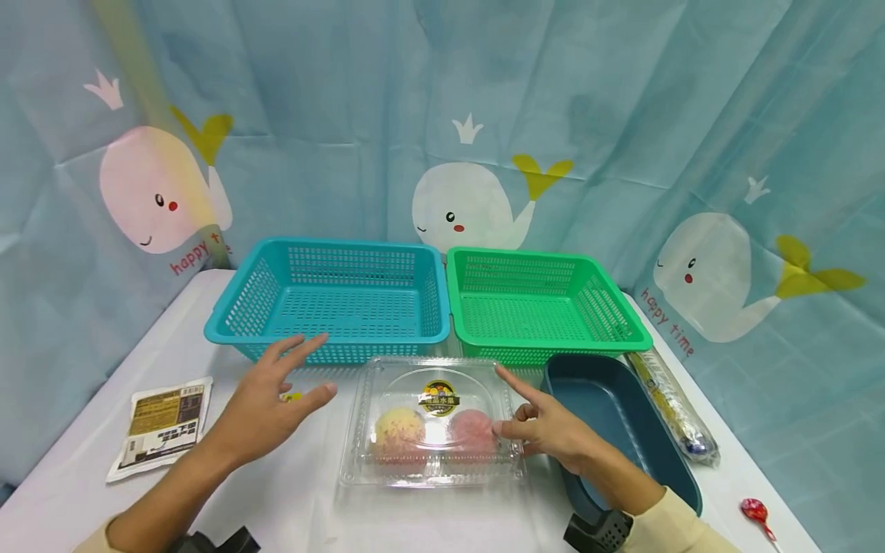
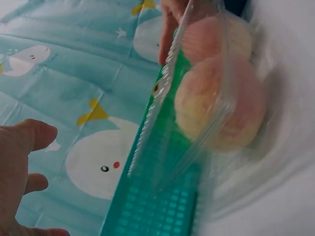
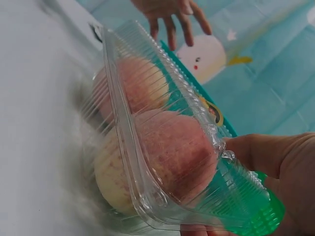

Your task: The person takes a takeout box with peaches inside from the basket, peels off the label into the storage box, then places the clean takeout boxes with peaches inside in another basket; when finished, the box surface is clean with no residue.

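Right hand (image 1: 553, 434) pinches the right edge of the clear clamshell box (image 1: 433, 426), so is nearer; two peaches (image 3: 172, 157) sit inside, the box's long axis running left to right. Left hand (image 1: 266, 407), fingers spread, empty, hangs apart off the left end, before the blue basket (image 1: 346, 311).

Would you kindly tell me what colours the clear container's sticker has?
The sticker is mainly black and gold, clearest in the head view.
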{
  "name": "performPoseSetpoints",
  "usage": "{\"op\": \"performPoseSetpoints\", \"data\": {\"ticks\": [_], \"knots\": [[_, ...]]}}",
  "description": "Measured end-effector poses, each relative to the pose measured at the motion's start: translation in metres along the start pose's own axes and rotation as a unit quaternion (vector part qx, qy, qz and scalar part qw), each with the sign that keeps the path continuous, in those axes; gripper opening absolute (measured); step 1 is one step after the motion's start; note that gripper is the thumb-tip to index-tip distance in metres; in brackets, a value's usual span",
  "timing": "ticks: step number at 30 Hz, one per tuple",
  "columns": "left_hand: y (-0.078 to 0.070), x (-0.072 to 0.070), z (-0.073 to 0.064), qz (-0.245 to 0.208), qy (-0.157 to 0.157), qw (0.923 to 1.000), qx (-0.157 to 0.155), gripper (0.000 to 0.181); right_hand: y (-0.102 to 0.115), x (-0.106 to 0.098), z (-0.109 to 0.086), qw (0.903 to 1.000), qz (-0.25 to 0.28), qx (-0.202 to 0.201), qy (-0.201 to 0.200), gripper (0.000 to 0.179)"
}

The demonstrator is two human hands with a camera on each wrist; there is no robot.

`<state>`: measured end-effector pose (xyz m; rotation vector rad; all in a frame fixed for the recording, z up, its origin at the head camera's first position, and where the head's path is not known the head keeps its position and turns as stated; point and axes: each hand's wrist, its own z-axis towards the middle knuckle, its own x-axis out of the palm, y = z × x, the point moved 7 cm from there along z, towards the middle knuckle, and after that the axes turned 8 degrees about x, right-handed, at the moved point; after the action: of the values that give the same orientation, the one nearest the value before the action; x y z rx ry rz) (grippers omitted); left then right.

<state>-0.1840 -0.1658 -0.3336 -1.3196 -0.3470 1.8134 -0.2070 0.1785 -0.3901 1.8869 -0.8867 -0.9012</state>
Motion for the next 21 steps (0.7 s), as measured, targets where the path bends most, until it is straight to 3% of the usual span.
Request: {"op": "performPoseSetpoints", "data": {"ticks": [10, 17, 21], "knots": [[0.006, 0.037, -0.006, -0.067, 0.027, 0.9971, -0.021, 0.065, 0.002, 0.000, 0.001, 0.9998, -0.016, -0.010, 0.005, 0.086], [0.015, 0.064, -0.008, -0.077, 0.090, 0.9912, -0.057, 0.067, 0.000, 0.000, 0.002, 0.9997, -0.023, -0.010, 0.003, 0.085], [0.017, 0.077, -0.009, -0.102, 0.107, 0.9863, -0.072, 0.066, -0.001, 0.000, 0.001, 0.9995, -0.029, -0.011, 0.003, 0.085]]}}
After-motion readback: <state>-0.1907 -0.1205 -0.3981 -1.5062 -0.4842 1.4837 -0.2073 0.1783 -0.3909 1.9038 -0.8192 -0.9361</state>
